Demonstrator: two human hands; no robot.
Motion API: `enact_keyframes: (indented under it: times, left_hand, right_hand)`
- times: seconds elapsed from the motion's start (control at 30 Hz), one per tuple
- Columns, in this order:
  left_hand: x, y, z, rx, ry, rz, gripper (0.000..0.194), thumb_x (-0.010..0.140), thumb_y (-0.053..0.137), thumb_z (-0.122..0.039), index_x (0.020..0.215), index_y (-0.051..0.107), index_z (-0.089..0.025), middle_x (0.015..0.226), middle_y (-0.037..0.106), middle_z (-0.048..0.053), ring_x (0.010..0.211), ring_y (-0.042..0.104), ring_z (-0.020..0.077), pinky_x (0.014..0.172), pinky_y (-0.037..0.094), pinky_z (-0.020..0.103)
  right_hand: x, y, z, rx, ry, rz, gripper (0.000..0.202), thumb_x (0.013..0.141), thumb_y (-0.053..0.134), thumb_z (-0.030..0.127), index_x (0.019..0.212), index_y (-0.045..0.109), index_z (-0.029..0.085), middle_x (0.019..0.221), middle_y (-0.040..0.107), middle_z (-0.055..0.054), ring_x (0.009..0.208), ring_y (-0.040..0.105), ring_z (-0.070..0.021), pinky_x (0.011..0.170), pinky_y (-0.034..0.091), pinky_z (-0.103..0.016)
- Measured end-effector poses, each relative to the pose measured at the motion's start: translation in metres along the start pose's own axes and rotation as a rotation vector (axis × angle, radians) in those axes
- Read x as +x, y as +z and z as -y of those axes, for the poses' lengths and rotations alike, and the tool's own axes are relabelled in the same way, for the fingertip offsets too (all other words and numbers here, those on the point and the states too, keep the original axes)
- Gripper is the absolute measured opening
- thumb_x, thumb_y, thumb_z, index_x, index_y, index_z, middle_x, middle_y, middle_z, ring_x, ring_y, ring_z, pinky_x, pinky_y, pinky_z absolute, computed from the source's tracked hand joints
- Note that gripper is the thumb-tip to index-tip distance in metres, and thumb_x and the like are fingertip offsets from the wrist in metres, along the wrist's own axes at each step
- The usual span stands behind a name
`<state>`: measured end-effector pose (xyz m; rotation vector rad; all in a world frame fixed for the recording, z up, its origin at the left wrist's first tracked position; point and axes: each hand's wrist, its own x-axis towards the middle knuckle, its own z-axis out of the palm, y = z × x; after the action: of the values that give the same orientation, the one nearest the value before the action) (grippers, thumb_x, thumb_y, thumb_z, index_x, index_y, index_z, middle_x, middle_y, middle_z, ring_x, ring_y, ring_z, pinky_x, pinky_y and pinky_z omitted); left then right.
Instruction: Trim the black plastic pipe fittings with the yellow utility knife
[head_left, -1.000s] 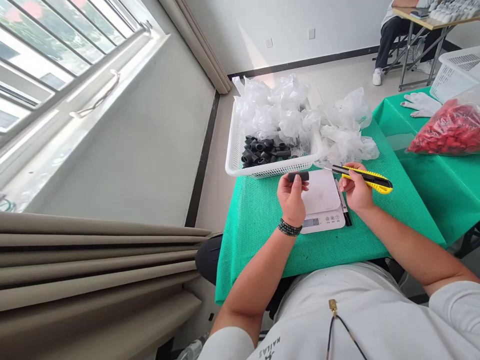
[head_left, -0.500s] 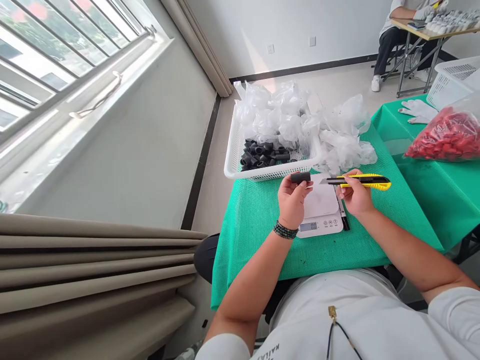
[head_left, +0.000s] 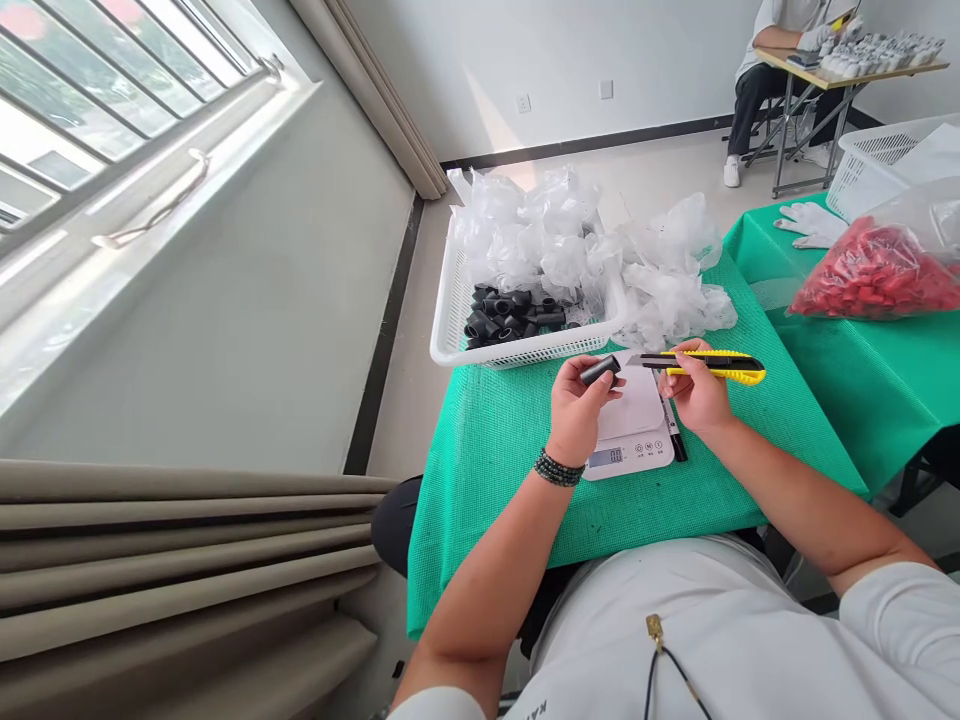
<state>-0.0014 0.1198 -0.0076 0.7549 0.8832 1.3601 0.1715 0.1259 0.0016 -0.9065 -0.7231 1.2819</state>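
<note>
My left hand [head_left: 576, 408] is closed on a short black pipe fitting [head_left: 600, 371], its open end tilted up toward the right. In my right hand [head_left: 699, 392] is a yellow and black utility knife [head_left: 724, 365] with its blade out. The blade tip points left, close to the fitting's open end; whether they touch I cannot tell. Below both hands lies a white digital scale [head_left: 626, 452] reading 0.0. A black and white marker [head_left: 677, 440] rests along the scale's right edge.
A white basket [head_left: 517, 352] holds black pipe fittings [head_left: 506, 312] and knotted clear plastic bags [head_left: 555, 225]. More bags lie right of it on the green cloth [head_left: 495, 480]. Farther right are a bag of red pieces [head_left: 881, 270] and a white glove [head_left: 811, 222]. A person sits at a far table [head_left: 847, 65].
My left hand has turned the black fitting from level to tilted, so its open end shows toward the knife. The whole view has shifted slightly.
</note>
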Motion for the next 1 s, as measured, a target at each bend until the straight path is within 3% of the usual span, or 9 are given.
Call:
enact_keyframes:
  times: [0.4, 0.77, 0.87, 1.0]
  left_hand:
    - [0.004, -0.002, 0.003, -0.017, -0.031, 0.056, 0.052, 0.067, 0.098, -0.044, 0.102, 0.067, -0.021, 0.096, 0.074, 0.004, 0.078, 0.078, 0.0172, 0.068, 0.065, 0.028]
    - [0.004, -0.003, 0.006, -0.006, 0.006, 0.020, 0.051, 0.067, 0.096, -0.045, 0.100, 0.066, -0.020, 0.095, 0.074, 0.004, 0.074, 0.076, 0.0161, 0.066, 0.065, 0.028]
    - [0.005, -0.005, 0.006, 0.000, 0.015, 0.031, 0.053, 0.068, 0.096, -0.047, 0.101, 0.066, -0.020, 0.095, 0.074, 0.004, 0.074, 0.077, 0.0161, 0.067, 0.065, 0.028]
    - [0.005, -0.006, 0.007, 0.044, 0.040, 0.017, 0.058, 0.068, 0.096, -0.054, 0.102, 0.066, -0.019, 0.094, 0.074, 0.004, 0.074, 0.078, 0.0159, 0.070, 0.067, 0.029]
  right_hand:
    - [-0.001, -0.002, -0.008, -0.035, -0.050, 0.000, 0.036, 0.071, 0.086, 0.048, 0.085, 0.060, 0.026, 0.050, 0.056, 0.008, 0.044, 0.053, -0.0127, 0.047, 0.043, -0.027]
    - [0.001, -0.001, -0.012, 0.025, -0.028, -0.045, 0.039, 0.069, 0.088, 0.048, 0.084, 0.061, 0.024, 0.049, 0.058, 0.007, 0.042, 0.055, -0.0113, 0.045, 0.045, -0.024]
    - [0.005, -0.003, -0.013, 0.023, -0.086, -0.137, 0.040, 0.069, 0.088, 0.047, 0.084, 0.059, 0.025, 0.050, 0.057, 0.009, 0.042, 0.055, -0.0111, 0.045, 0.045, -0.023]
    - [0.027, -0.014, 0.001, 0.065, -0.232, -0.412, 0.044, 0.070, 0.089, 0.049, 0.091, 0.057, 0.025, 0.054, 0.058, 0.011, 0.046, 0.059, -0.0109, 0.046, 0.049, -0.022]
